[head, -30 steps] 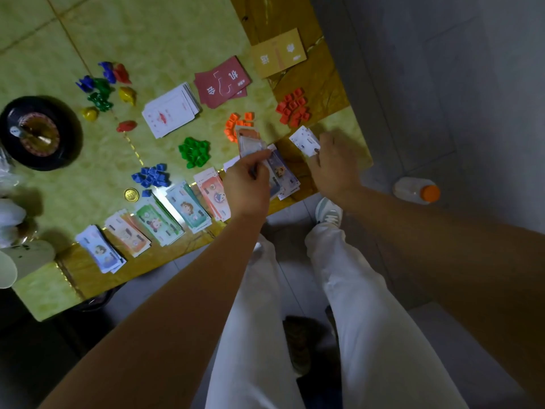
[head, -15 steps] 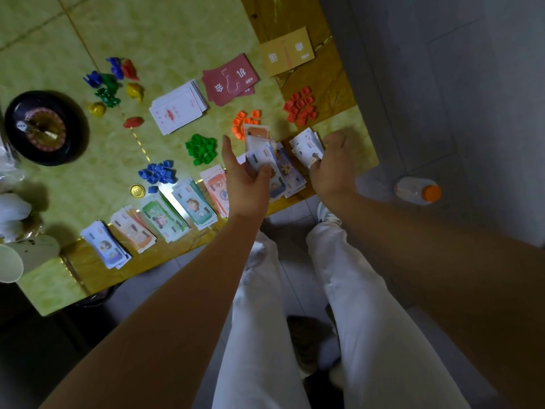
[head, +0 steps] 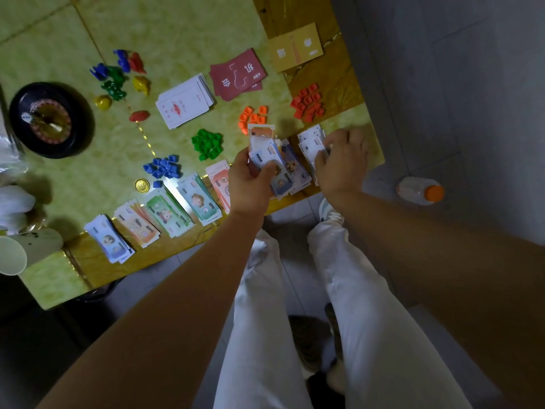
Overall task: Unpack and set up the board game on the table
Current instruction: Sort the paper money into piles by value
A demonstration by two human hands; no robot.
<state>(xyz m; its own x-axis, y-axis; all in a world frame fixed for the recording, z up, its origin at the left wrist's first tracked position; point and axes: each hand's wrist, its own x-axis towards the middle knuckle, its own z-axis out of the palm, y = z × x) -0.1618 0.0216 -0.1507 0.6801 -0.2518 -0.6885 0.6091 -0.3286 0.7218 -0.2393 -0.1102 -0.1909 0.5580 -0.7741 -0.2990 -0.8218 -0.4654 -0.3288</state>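
My left hand (head: 250, 181) grips a small stack of play banknotes (head: 265, 149) above the table's near edge. My right hand (head: 342, 160) rests on a pile of pale notes (head: 309, 140) at the near right corner, fingers pinching them. More loose notes (head: 295, 169) lie between my hands. Sorted stacks of banknotes (head: 165, 214) line the near edge to the left. Small plastic houses lie in piles: green (head: 208, 144), blue (head: 163, 168), orange (head: 253, 116), red (head: 308, 104).
A black roulette wheel (head: 50, 119) stands at the left with coloured pawns (head: 118, 76) beyond it. White cards (head: 184, 103), red cards (head: 237, 75) and yellow cards (head: 296, 47) lie farther back. A gold coin (head: 142, 185), paper cups (head: 17, 252), and a bottle (head: 420, 190) on the floor.
My left hand has lifted a stack of notes off the loose pile and closed on it. My right hand stays on the pale notes at the corner.
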